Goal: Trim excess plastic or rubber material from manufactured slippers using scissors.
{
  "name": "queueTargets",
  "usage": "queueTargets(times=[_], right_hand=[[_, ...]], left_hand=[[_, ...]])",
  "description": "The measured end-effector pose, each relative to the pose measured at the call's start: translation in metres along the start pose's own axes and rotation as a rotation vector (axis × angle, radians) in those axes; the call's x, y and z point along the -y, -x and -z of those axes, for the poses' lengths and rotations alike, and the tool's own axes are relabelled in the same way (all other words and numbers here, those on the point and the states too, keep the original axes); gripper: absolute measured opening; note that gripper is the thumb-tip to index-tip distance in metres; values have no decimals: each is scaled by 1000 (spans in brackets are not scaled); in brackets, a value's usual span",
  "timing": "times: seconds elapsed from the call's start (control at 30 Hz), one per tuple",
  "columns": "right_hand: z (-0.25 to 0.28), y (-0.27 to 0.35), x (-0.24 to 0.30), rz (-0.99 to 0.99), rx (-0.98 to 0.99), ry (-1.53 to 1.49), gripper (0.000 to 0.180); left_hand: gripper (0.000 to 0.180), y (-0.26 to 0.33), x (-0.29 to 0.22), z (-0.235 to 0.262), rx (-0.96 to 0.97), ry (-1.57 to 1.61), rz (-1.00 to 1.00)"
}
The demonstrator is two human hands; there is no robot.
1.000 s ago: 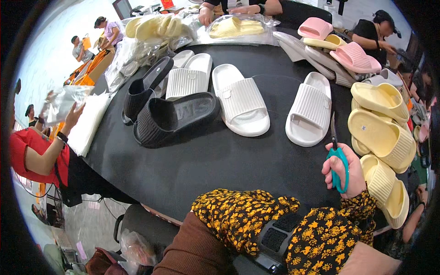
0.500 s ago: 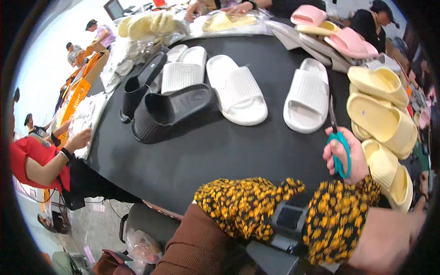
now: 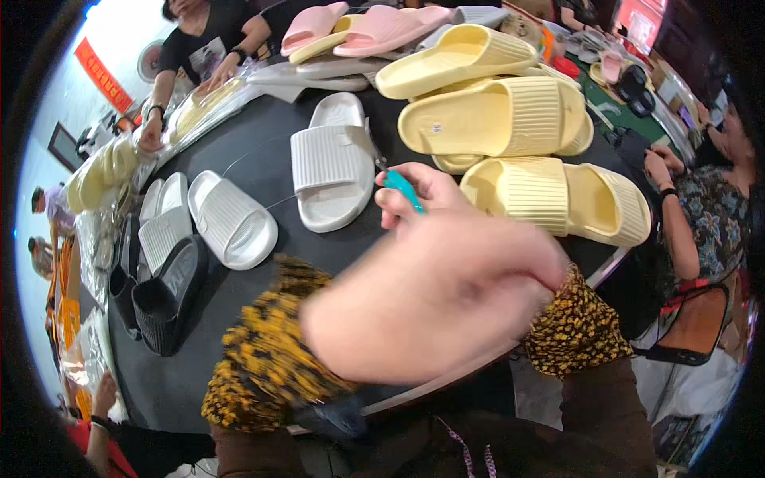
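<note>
My right hand (image 3: pixel 426 199) is closed around teal-handled scissors (image 3: pixel 402 190), whose blades point at the edge of a white ribbed slipper (image 3: pixel 331 163) on the black table (image 3: pixel 263 135). A pale yellow slipper (image 3: pixel 558 199) lies just right of that hand. My left forearm, in a yellow-and-black floral sleeve (image 3: pixel 263 350), crosses in front, heavily blurred. My left hand (image 3: pixel 510 263) seems to lie by my right wrist, and its grip is unreadable.
More yellow slippers (image 3: pixel 494 119) are stacked at the back, with pink slippers (image 3: pixel 382 24) beyond. Another white slipper (image 3: pixel 231 219) and black slippers (image 3: pixel 163 299) lie to the left. Bagged yellow slippers (image 3: pixel 103 167) sit far left. A person in black (image 3: pixel 199 56) and a person in a floral top (image 3: pixel 709 207) are seated around the table.
The view has swung right, toward the yellow slippers. My right hand with the scissors moved up to the white slipper. My left forearm swept across in front, blurred.
</note>
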State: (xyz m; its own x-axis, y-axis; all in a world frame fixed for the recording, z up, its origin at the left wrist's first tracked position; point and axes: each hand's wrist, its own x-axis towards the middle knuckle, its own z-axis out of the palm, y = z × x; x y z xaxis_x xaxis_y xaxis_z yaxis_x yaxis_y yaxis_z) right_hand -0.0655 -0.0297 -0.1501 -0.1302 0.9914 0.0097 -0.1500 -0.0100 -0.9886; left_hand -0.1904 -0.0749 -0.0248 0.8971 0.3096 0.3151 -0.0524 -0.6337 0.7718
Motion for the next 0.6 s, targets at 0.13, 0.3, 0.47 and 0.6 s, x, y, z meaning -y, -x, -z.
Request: queueTargets(times=[0.13,0.3,0.47,0.6], right_hand=[[-1,14,25,-143,75,13,43],[-6,15,24,-124,93,47,41],[-5,11,16,-96,121,31,42],[-2,10,13,-93,109,14,42]], left_hand=[[16,39,65,43,-457,-63,319],[31,136,155,155,-769,-855,548],[34,176,188,176,-633,-755,794],[37,144,180,165,-603,-362,776]])
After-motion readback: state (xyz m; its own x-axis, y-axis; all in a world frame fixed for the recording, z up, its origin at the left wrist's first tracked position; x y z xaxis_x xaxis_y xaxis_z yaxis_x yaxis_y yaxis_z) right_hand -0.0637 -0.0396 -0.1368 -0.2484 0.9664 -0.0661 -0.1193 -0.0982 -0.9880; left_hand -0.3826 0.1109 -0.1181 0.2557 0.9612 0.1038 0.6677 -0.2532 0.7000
